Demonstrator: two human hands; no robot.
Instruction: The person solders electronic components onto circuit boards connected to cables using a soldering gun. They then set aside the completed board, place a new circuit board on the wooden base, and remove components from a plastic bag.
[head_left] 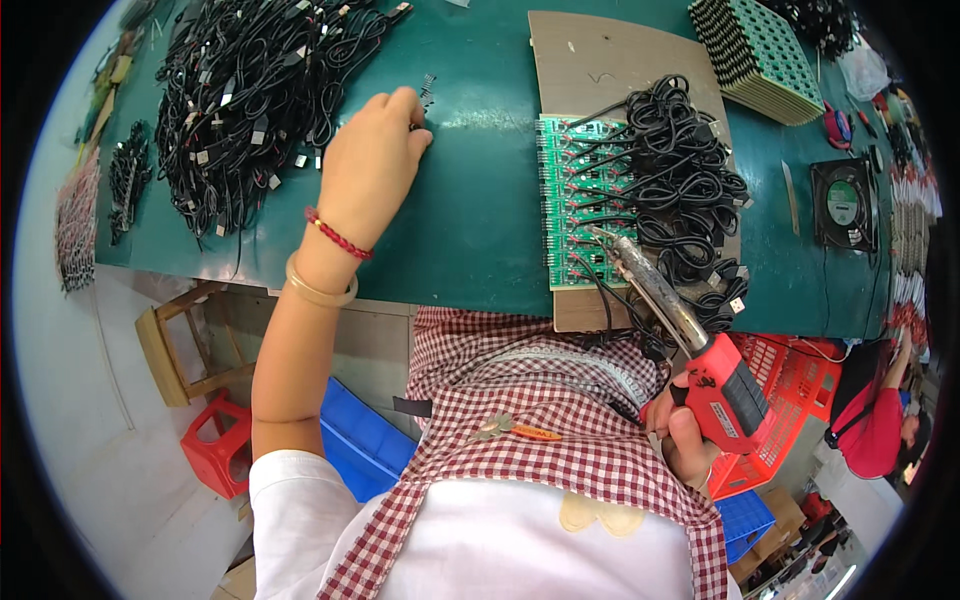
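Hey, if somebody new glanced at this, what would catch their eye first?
Probably the red soldering gun at lower right, in the person's right grip, its metal end pointing at the green circuit boards right of centre. Next might come the big heap of black cables at upper left, just beyond the left grip.

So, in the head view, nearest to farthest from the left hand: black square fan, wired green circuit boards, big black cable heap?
1. Big black cable heap, just left.
2. Wired green circuit boards, right.
3. Black square fan, far right.
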